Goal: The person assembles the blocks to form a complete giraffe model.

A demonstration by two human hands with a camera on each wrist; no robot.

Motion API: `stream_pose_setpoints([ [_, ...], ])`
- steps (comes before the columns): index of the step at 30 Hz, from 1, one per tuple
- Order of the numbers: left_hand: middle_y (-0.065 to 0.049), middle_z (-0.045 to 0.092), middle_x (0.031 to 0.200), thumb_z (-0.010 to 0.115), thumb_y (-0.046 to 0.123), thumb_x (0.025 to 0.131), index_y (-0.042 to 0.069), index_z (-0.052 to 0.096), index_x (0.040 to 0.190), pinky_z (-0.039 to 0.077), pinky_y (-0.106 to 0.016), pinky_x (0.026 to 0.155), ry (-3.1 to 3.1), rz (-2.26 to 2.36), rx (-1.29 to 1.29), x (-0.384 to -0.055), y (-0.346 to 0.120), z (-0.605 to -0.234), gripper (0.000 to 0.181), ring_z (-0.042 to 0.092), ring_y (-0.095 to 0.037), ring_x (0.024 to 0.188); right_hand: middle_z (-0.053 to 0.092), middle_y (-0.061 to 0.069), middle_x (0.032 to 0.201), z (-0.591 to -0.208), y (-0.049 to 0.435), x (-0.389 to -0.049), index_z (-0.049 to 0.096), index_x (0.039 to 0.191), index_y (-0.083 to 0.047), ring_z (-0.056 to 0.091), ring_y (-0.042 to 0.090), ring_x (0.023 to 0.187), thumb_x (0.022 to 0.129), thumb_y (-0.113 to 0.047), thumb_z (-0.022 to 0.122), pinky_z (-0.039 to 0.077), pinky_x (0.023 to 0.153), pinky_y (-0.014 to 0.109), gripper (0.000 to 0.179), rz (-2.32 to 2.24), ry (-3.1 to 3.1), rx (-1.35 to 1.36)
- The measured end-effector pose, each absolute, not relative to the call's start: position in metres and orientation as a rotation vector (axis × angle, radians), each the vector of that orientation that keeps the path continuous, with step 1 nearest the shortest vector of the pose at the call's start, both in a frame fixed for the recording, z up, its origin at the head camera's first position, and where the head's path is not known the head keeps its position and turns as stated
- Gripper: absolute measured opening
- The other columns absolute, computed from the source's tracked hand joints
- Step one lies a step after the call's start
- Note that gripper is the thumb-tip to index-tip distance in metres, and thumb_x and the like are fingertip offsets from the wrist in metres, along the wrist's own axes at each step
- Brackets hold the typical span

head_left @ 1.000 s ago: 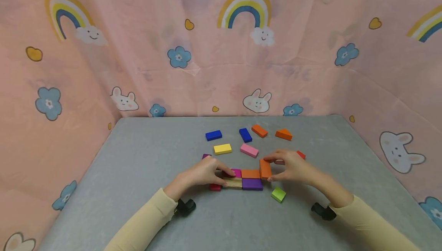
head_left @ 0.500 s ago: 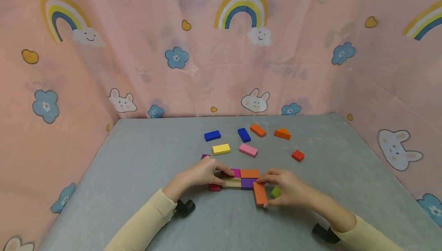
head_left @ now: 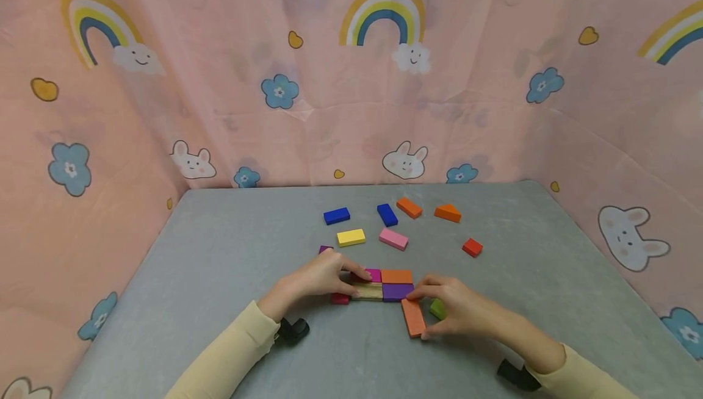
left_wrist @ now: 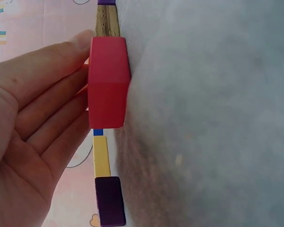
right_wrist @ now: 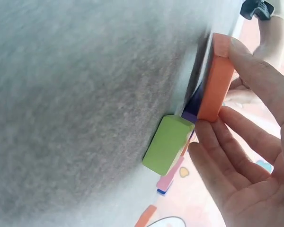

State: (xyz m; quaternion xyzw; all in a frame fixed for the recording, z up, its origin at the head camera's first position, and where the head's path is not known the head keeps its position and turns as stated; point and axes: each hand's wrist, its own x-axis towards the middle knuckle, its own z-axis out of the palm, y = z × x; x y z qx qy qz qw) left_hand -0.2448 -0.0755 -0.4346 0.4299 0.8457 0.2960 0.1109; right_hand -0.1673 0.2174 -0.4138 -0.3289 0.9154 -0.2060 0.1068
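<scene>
My right hand (head_left: 458, 309) pinches an orange rectangular block (head_left: 414, 318) lengthwise, thumb at the near end and fingers at the far end. The right wrist view shows the orange block (right_wrist: 217, 78) close over the table, left of the fingers. Just behind it is a purple block (head_left: 396, 292), part of a two-row cluster with an orange block (head_left: 396, 276), a magenta block (head_left: 376, 274) and a wooden block (head_left: 368, 291). My left hand (head_left: 324, 278) rests on the cluster, fingertips touching the magenta and wooden blocks. A red block (left_wrist: 108, 80) lies at its left end, partly covered in the head view.
A green block (head_left: 438, 309) lies beside the right fingers. Farther back are two blue blocks (head_left: 337, 216), a yellow block (head_left: 351, 238), a pink block (head_left: 393, 238), an orange triangle (head_left: 448, 213), another orange block (head_left: 409, 207) and a small red block (head_left: 472, 248).
My right hand has brought the orange block from the right end of the back row toward me, to just in front of the purple block. The left hand has stayed in place.
</scene>
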Motion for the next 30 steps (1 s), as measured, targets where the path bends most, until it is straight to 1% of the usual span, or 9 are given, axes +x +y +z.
stream_pose_setpoints([
  [7,0.011,0.070,0.109,0.078,0.026,0.079,0.023,0.073,0.110,0.048,-0.019,0.091,2.489,0.864,1.259,-0.245,-0.076,-0.434,0.032,0.061,0.003,0.103,0.057,-0.008,0.110,-0.416,0.220,-0.167,0.064,0.116,-0.020,0.056,0.010,0.099,0.071,-0.052,0.077,0.053,0.086,0.035,0.057,-0.606,2.697,-1.009],
  [14,0.011,0.070,0.109,0.078,0.026,0.079,0.023,0.073,0.110,0.048,-0.019,0.091,2.487,0.866,1.255,-0.245,-0.076,-0.434,0.032,0.061,0.003,0.103,0.059,-0.007,0.106,-0.417,0.228,-0.167,0.066,0.111,-0.019,0.056,0.012,0.097,0.070,-0.047,0.080,0.053,0.084,0.033,0.051,-0.617,2.743,-1.000],
  [18,0.011,0.070,0.109,0.078,0.026,0.079,0.023,0.073,0.110,0.048,-0.019,0.092,2.482,0.869,1.253,-0.245,-0.075,-0.434,0.032,0.061,0.003,0.103,0.059,-0.008,0.104,-0.418,0.230,-0.169,0.067,0.108,-0.021,0.055,0.011,0.096,0.068,-0.052,0.079,0.052,0.082,0.032,0.051,-0.564,2.775,-0.984],
  [25,0.011,0.070,0.108,0.077,0.026,0.079,0.023,0.073,0.110,0.048,-0.019,0.092,2.480,0.875,1.247,-0.245,-0.075,-0.434,0.032,0.061,0.003,0.103,0.061,-0.015,0.097,-0.419,0.230,-0.169,0.070,0.101,-0.025,0.053,0.007,0.094,0.066,-0.066,0.071,0.051,0.079,0.033,0.055,-0.476,2.854,-1.016],
  [30,0.010,0.070,0.109,0.077,0.025,0.079,0.023,0.073,0.110,0.048,-0.019,0.093,2.481,0.879,1.249,-0.244,-0.076,-0.434,0.032,0.061,0.003,0.105,0.062,-0.015,0.095,-0.421,0.229,-0.168,0.072,0.098,-0.026,0.054,0.007,0.092,0.065,-0.068,0.070,0.051,0.077,0.033,0.054,-0.432,2.899,-1.039],
])
